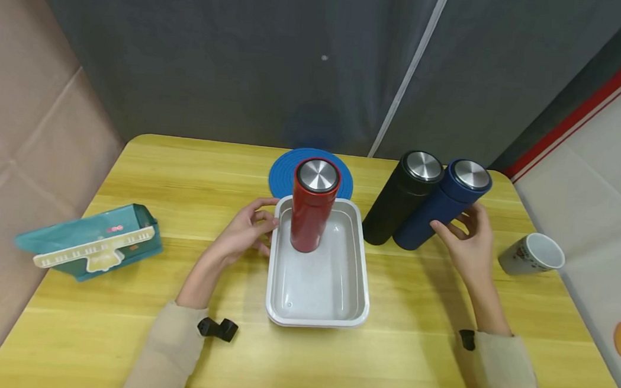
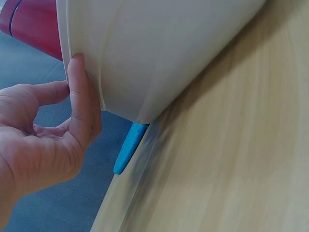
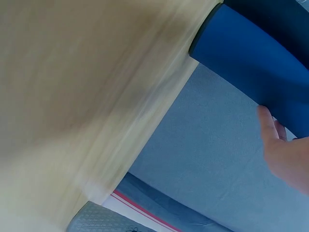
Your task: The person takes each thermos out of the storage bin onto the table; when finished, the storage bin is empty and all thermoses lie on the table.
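A red flask with a steel lid stands upright at the far end of a white tray. My left hand is at the tray's far left corner. In the left wrist view its thumb lies flat against the tray wall, the other fingers loose, with the red flask behind. A blue flask and a black flask stand side by side to the right. My right hand reaches the blue flask with spread fingers, fingertips just touching it.
A round blue mat lies behind the tray, near the table's far edge. A white mug lies on its side at the right edge. A teal box sits at the left. Dark curtains close off the back.
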Motion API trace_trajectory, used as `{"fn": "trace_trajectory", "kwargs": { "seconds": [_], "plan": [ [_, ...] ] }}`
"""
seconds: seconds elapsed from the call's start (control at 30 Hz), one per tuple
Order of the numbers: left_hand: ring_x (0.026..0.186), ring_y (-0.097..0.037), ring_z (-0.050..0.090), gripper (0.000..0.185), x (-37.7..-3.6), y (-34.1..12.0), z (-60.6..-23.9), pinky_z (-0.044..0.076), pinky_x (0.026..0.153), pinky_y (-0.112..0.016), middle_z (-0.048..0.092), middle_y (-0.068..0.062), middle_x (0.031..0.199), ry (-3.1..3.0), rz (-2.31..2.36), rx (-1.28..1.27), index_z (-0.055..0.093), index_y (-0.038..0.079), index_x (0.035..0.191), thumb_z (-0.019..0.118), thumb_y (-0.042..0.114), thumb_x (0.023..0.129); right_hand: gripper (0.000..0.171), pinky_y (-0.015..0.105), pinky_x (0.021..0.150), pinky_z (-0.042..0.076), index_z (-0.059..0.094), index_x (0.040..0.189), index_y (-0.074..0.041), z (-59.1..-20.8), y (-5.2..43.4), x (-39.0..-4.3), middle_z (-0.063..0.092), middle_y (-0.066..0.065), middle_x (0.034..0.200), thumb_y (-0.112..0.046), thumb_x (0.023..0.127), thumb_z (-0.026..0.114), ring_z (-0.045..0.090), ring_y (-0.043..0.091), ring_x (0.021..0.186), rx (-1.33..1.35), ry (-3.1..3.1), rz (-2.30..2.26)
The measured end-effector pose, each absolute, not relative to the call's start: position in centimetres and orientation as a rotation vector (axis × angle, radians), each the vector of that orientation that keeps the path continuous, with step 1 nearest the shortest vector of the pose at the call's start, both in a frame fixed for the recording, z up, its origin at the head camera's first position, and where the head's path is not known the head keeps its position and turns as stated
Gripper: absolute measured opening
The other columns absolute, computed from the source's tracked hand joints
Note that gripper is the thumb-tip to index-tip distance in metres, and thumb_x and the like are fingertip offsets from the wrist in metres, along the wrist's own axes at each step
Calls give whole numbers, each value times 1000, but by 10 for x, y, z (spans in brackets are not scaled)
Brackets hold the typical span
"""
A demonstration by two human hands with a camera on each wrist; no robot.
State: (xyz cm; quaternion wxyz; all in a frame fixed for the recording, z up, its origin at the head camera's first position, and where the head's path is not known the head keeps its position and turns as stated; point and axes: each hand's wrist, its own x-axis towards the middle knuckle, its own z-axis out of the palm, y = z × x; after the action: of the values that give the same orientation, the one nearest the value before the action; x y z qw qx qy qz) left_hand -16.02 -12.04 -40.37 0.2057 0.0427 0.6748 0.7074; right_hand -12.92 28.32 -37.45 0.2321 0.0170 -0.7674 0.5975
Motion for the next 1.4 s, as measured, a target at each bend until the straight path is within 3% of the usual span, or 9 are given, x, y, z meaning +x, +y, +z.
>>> {"fn": "trace_trajectory", "kwargs": {
  "seconds": [0.43,0.7,0.9,1.1,1.27,1.4],
  "plan": [
    [77,-28,58,48,-161,-120,-404,59,51,-37,52,-27,107,1879,1983,120,37,9,142,55,5,97,60,21,79,56,47,132,11,-379,284,-101,58,19,122,29,76,60,63,24,102,269,-1815,1881],
    [77,-26,57,48,-160,-122,-403,58,50,-34,54,-22,104,1899,1981,106,37,9,141,55,5,97,57,23,82,56,47,132,10,-369,269,-83,58,22,123,24,79,62,62,25,105,209,-1863,1871],
    [81,-29,58,48,-160,-120,-402,59,51,-36,53,-28,110,1896,1972,123,37,9,142,55,6,97,57,29,87,55,47,132,11,-362,249,-75,56,26,123,25,79,61,59,30,108,334,-1918,1899],
    [80,-27,59,48,-160,-119,-402,59,51,-36,52,-31,112,1893,1981,123,37,9,142,54,6,97,59,34,90,54,47,134,6,-352,219,-84,54,26,127,19,80,66,56,36,111,467,-2089,1846],
    [79,-27,59,48,-160,-118,-403,59,52,-36,52,-31,112,1895,1976,125,37,9,142,54,6,97,60,34,90,54,48,134,5,-350,196,-99,55,24,127,17,79,69,58,30,111,573,-2183,1782],
    [79,-27,59,48,-159,-120,-403,59,52,-36,51,-31,113,1896,1974,119,37,10,142,55,6,97,60,39,89,54,47,133,6,-343,172,-106,55,23,127,14,79,70,58,33,111,647,-2291,1728]
  ]
}}
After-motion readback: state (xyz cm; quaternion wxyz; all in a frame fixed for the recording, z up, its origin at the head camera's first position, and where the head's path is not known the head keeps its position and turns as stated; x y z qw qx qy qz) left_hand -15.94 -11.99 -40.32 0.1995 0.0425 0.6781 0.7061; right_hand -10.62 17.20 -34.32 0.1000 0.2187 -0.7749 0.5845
